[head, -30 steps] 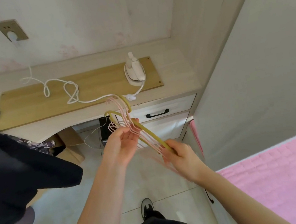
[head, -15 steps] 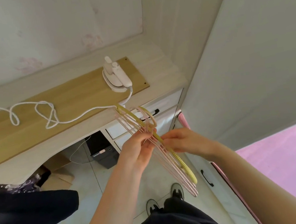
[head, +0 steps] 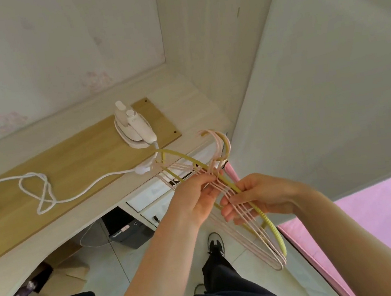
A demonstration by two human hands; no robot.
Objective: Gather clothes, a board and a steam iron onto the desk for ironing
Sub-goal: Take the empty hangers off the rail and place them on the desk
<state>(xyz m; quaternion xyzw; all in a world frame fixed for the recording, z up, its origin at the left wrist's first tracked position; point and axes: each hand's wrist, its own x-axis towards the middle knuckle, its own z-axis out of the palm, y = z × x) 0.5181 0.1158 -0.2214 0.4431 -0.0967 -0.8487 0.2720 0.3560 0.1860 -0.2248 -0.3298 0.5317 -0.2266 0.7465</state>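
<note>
Steam iron (head: 135,129) and board (head: 64,162) on bench; both hands' grips hold hangers (head: 248,218); clothes not yet there.

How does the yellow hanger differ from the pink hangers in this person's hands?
The yellow hanger is single, thicker and ribbed along its arm; the pink hangers are several, thin and smooth. The yellow hanger lies on the bundle's right edge, the pink hangers beside it. Both are bunched together, hooks toward the desk, held by the left hand and right hand.

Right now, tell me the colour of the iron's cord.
White; the cord shows best in the head view.
</note>
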